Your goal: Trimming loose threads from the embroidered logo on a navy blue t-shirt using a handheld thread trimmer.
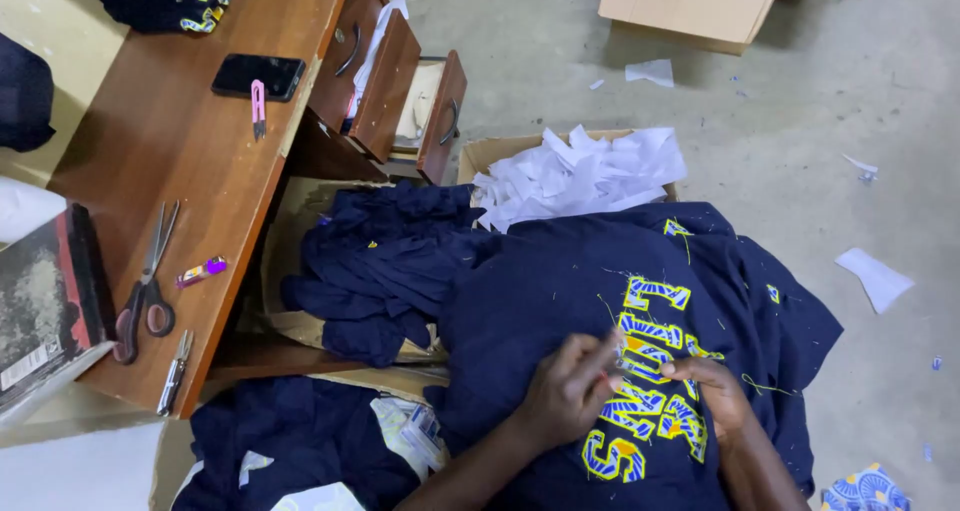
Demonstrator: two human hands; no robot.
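left hand (565, 386): lower centre of frame, fingers curled in, tips pinched on a small pale tool or thread bit at the lettering; can't tell which
right hand (712, 391): just right of it, fingers bent, fingertips pressing the fabric beside the same spot
garment: navy blue shirt with yellow and blue embroidered lettering (560, 291), spread across the lap, centre to lower right, loose yellow threads on it
box 1: open cardboard box (480, 151) above the shirt, filled with torn white paper backing scraps (580, 176)
box 2: flattened cardboard box (285, 221) centre left, pile of crumpled navy blue garments (380, 266) in it
drawers: two wooden desk drawers (400, 81) pulled open, upper centre, white papers inside
desk: brown wooden desk (180, 141) left; on it a black phone (258, 75), brown-handled scissors (146, 289), small metal thread snips (174, 371)
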